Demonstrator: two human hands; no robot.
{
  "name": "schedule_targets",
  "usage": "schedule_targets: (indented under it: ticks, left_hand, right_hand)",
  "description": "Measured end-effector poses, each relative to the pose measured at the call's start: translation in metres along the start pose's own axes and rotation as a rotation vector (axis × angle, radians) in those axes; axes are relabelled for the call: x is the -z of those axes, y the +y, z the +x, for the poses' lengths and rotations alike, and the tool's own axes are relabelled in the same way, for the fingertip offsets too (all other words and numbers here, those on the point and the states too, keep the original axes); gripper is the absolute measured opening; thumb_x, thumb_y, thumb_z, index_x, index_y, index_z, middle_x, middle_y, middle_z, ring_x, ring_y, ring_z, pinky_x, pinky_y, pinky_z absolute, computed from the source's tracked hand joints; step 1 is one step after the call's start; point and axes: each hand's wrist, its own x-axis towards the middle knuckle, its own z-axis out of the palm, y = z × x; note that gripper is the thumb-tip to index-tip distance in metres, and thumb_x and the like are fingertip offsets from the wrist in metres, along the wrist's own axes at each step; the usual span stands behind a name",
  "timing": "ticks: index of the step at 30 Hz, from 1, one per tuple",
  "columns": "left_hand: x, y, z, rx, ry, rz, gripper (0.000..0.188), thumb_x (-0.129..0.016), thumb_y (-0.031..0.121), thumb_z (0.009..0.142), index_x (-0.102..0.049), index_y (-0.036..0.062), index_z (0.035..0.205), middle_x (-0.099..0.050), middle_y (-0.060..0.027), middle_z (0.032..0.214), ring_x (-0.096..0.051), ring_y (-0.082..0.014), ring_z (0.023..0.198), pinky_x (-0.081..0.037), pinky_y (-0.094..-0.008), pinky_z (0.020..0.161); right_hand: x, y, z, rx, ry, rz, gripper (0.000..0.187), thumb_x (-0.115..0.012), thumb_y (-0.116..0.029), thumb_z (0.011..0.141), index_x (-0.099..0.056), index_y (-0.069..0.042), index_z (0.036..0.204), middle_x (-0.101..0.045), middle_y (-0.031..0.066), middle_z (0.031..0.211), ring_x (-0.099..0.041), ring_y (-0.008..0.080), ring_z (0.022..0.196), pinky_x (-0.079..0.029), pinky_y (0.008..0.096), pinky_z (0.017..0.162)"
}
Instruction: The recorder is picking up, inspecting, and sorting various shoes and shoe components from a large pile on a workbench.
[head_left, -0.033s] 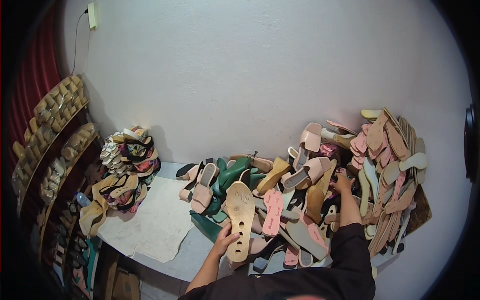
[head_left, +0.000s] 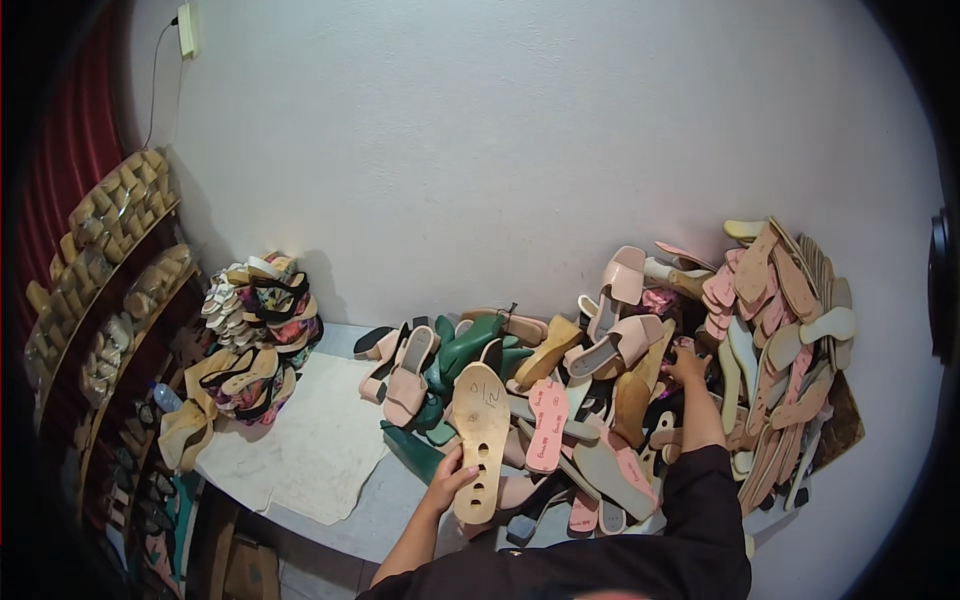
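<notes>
My left hand grips the near end of a long tan insole with punched holes, held flat over the front of a heap of shoes. My right hand, coming out of a black sleeve, reaches into the middle of the shoe pile among pink slides, tan soles and dark heels. Its fingertips are buried between the shoes, so what they hold is hidden. Green pointed shoes and a pink slide sandal lie just beyond the insole.
Pink and beige insoles are stacked against the wall at the right. Patterned sandals are piled at the left beside a white cloth on the table. Shelves of soles line the left edge.
</notes>
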Motion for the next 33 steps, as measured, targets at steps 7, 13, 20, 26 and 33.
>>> schedule_targets:
  ticks: [7,13,20,26,33]
  left_hand:
    - [0.005,0.001,0.009,-0.006,0.047,-0.101,0.058,-0.056,0.019,0.075,-0.041,-0.0032,0.125,-0.054,-0.0105,0.112,-0.054,-0.0182,0.1,-0.043,-0.0293,0.086]
    - [-0.008,0.006,0.016,0.0,0.025,-0.141,0.058,-0.056,0.021,0.074,-0.041,-0.0028,0.125,-0.055,-0.011,0.111,-0.055,-0.0181,0.097,-0.044,-0.0297,0.085]
    - [-0.011,0.009,0.011,0.014,-0.032,-0.056,0.059,-0.058,0.023,0.073,-0.042,-0.0024,0.124,-0.055,-0.0092,0.109,-0.054,-0.0168,0.097,-0.042,-0.0275,0.084]
    - [-0.025,-0.002,0.014,0.062,-0.032,-0.149,0.058,-0.056,0.023,0.074,-0.042,-0.0014,0.125,-0.056,-0.0091,0.108,-0.055,-0.0154,0.094,-0.045,-0.0271,0.08]
    - [-0.037,0.009,0.016,0.096,-0.104,-0.154,0.053,-0.056,0.021,0.08,-0.041,-0.001,0.125,-0.055,-0.01,0.109,-0.056,-0.0162,0.095,-0.045,-0.0272,0.081]
  right_hand:
    - [0.028,0.003,0.018,0.085,-0.001,-0.025,0.038,-0.057,-0.029,0.068,-0.065,-0.013,0.102,-0.061,0.0095,0.113,-0.056,0.0307,0.106,-0.038,0.0531,0.092]
    - [0.054,-0.016,-0.003,0.138,0.034,0.156,0.036,-0.069,-0.032,0.056,-0.071,-0.009,0.083,-0.067,0.0127,0.086,-0.065,0.0281,0.08,-0.051,0.036,0.071]
    - [0.063,-0.001,-0.007,0.116,0.153,0.254,0.05,-0.068,-0.044,0.063,-0.065,-0.001,0.088,-0.061,0.022,0.098,-0.061,0.0311,0.086,-0.048,0.0372,0.076]
    - [-0.022,0.008,-0.016,0.064,0.436,0.638,0.061,-0.073,-0.043,0.064,-0.055,-0.003,0.106,-0.062,0.0183,0.101,-0.059,0.0329,0.097,-0.045,0.0394,0.084]
    - [0.061,0.018,-0.072,0.044,0.645,0.585,0.046,-0.07,-0.037,0.067,-0.053,-0.007,0.098,-0.062,0.0197,0.088,-0.06,0.0364,0.084,-0.046,0.0406,0.075]
